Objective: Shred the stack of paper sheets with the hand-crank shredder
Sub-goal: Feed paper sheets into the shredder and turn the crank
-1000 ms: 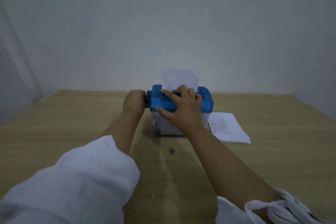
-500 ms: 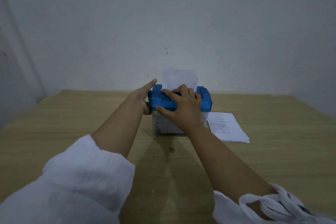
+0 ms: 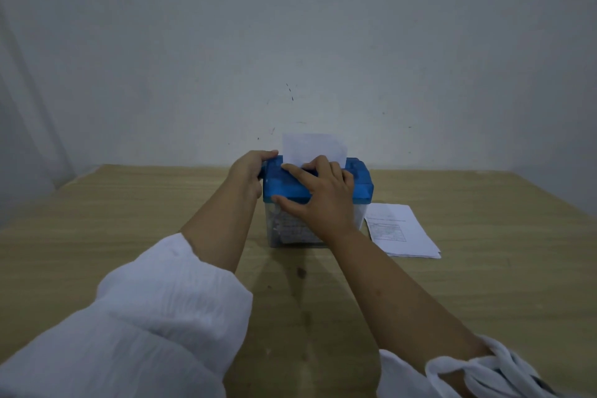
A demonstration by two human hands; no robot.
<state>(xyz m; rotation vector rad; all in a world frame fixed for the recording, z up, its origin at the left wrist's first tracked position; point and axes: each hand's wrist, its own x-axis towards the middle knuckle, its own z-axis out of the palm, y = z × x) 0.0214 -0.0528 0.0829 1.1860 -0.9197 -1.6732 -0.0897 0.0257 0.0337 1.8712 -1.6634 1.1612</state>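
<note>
A small shredder with a blue lid [image 3: 358, 182] and a clear bin [image 3: 290, 229] full of paper strips stands on the wooden table [image 3: 129, 210]. A white sheet [image 3: 311, 147] sticks upright out of the lid's slot. My left hand [image 3: 247, 171] is curled round the crank at the shredder's left side; the crank itself is hidden under it. My right hand [image 3: 323, 195] lies spread on the lid with its fingertips by the slot. A stack of printed sheets [image 3: 400, 229] lies flat to the right of the shredder.
A grey-white wall [image 3: 290, 58] rises right behind the table's far edge, and another wall closes the left side. A small dark spot [image 3: 301, 272] marks the tabletop in front of the shredder.
My left hand has gone round on the crank: fist beside the lid, then fingers stretched up, now curled at the lid's top left corner. The upright sheet stands slightly lower. My right hand stays.
</note>
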